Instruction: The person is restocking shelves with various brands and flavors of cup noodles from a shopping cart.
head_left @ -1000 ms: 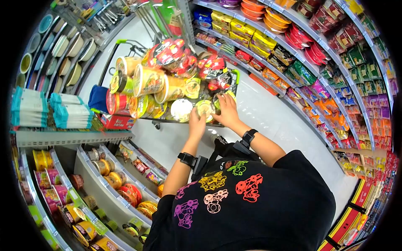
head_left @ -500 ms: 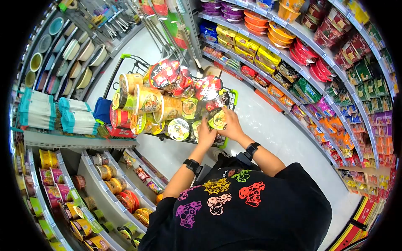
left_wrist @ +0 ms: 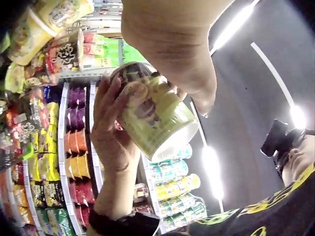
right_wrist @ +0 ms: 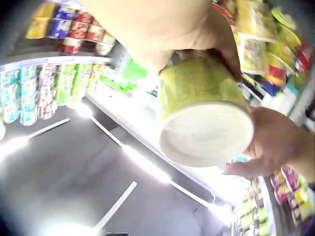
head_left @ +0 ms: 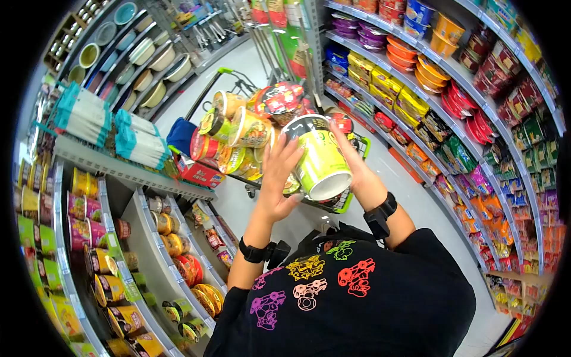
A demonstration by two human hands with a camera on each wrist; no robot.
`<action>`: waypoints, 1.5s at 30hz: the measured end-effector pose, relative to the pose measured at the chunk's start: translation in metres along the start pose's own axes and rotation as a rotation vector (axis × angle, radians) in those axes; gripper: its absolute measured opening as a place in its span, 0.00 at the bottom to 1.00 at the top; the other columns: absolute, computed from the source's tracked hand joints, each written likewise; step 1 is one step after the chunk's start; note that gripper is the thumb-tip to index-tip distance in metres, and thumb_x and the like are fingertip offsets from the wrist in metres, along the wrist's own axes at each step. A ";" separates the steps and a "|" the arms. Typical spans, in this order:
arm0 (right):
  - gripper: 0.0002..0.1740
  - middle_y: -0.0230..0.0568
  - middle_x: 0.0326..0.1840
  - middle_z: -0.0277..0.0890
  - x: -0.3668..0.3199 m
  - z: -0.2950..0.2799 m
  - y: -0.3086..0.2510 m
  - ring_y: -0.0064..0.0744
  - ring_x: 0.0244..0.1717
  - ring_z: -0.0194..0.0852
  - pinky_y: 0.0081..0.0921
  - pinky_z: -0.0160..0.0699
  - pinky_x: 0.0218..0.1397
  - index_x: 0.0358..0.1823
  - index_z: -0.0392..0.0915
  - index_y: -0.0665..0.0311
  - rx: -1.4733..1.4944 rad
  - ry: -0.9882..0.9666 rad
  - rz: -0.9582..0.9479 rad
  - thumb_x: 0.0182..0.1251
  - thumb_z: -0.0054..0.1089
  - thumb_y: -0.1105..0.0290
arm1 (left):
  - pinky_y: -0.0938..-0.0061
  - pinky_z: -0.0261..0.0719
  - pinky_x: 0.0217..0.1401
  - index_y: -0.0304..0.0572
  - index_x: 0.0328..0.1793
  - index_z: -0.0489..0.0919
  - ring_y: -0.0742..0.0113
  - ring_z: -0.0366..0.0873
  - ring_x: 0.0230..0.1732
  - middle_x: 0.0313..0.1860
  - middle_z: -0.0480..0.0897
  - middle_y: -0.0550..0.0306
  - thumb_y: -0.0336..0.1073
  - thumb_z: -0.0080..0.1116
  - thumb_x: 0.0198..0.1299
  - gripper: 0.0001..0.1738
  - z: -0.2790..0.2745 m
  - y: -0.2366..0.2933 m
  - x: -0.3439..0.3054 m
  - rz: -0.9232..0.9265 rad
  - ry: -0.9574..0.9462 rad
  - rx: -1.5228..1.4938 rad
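Observation:
A large green-and-black instant noodle cup is tilted above the cart's near side, its white base turned toward me. My right hand grips its right side; in the right wrist view, that hand spans the cup's far end. On the other side, my left hand lies with straight, spread fingers right at the cup wall. Its thumb stands apart from the cup in the right wrist view, and its fingers are partly hidden behind the cup there. Behind the hands, more noodle cups and red packs fill the cart.
The shopping cart's green-tipped frame stands in the aisle. A noodle shelf runs along the right, another shelf along the near left. Mops and bowls are at the back; teal packs lie on the left display.
The green noodle cup has come up out of the cart toward me, its base now facing me. My left hand has moved up with fingers spread. The head view has shifted.

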State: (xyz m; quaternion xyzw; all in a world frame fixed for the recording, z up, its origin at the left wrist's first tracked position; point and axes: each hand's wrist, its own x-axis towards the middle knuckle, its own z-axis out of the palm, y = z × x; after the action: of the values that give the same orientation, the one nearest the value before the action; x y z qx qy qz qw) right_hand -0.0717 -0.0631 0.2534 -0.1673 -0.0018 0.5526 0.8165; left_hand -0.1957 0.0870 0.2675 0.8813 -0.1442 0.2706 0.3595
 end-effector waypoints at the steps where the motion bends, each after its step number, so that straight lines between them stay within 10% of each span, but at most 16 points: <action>1: 0.27 0.43 0.51 0.76 0.004 0.013 0.017 0.36 0.47 0.78 0.36 0.78 0.52 0.57 0.69 0.60 0.028 0.105 -0.029 0.68 0.43 0.48 | 0.48 0.35 0.71 0.42 0.67 0.64 0.45 0.48 0.73 0.69 0.61 0.46 0.67 0.40 0.56 0.42 -0.012 0.004 -0.003 0.018 0.011 0.054; 10: 0.27 0.38 0.57 0.72 0.039 0.036 0.098 0.34 0.54 0.73 0.34 0.72 0.58 0.60 0.67 0.57 0.225 -0.270 0.261 0.69 0.41 0.47 | 0.45 0.41 0.69 0.38 0.66 0.59 0.35 0.50 0.70 0.68 0.57 0.35 0.71 0.55 0.44 0.53 -0.061 0.015 -0.048 0.032 0.243 0.262; 14: 0.32 0.38 0.59 0.71 0.040 0.070 0.117 0.37 0.55 0.73 0.38 0.73 0.57 0.63 0.64 0.56 0.036 -0.043 0.235 0.68 0.37 0.42 | 0.49 0.46 0.69 0.35 0.67 0.58 0.37 0.51 0.69 0.67 0.58 0.35 0.69 0.53 0.48 0.51 -0.081 0.015 -0.066 -0.001 0.384 0.197; 19: 0.40 0.43 0.61 0.67 0.052 0.064 0.138 0.45 0.56 0.72 0.52 0.74 0.51 0.68 0.54 0.54 -0.328 -0.338 0.416 0.65 0.28 0.34 | 0.56 0.48 0.70 0.30 0.66 0.57 0.42 0.54 0.69 0.66 0.59 0.35 0.68 0.45 0.53 0.49 -0.110 0.026 -0.089 -0.133 0.578 -0.317; 26: 0.39 0.42 0.64 0.64 0.077 0.064 0.185 0.43 0.57 0.71 0.51 0.73 0.55 0.69 0.53 0.52 -0.143 -0.561 0.588 0.65 0.31 0.35 | 0.55 0.45 0.71 0.31 0.66 0.58 0.43 0.51 0.71 0.67 0.59 0.36 0.67 0.43 0.54 0.47 -0.147 0.036 -0.132 -0.149 0.601 -0.133; 29: 0.38 0.42 0.64 0.64 0.086 0.078 0.212 0.40 0.60 0.68 0.47 0.68 0.61 0.68 0.56 0.54 -0.001 -0.276 0.600 0.65 0.34 0.36 | 0.55 0.43 0.72 0.33 0.67 0.59 0.42 0.48 0.72 0.68 0.59 0.38 0.67 0.44 0.54 0.47 -0.169 0.035 -0.158 -0.141 0.510 0.104; 40: 0.18 0.47 0.52 0.74 0.164 0.070 0.353 0.38 0.52 0.74 0.37 0.78 0.51 0.54 0.67 0.69 -0.537 -0.265 0.476 0.67 0.49 0.66 | 0.66 0.46 0.73 0.36 0.71 0.55 0.50 0.52 0.72 0.71 0.56 0.41 0.57 0.26 0.68 0.36 -0.215 0.035 -0.329 -0.568 0.570 0.248; 45: 0.41 0.44 0.56 0.67 0.160 0.084 0.457 0.35 0.55 0.68 0.30 0.70 0.57 0.69 0.52 0.63 -0.893 -0.312 0.295 0.52 0.60 0.82 | 0.67 0.43 0.74 0.35 0.72 0.51 0.53 0.48 0.74 0.72 0.53 0.40 0.55 0.21 0.69 0.36 -0.217 0.041 -0.405 -0.948 0.803 0.105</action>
State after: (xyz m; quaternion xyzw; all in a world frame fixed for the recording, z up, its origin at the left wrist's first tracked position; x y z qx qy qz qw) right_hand -0.4377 0.2563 0.1775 -0.4148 -0.3369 0.6259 0.5681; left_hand -0.6242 0.2366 0.1842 0.6954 0.4224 0.3988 0.4230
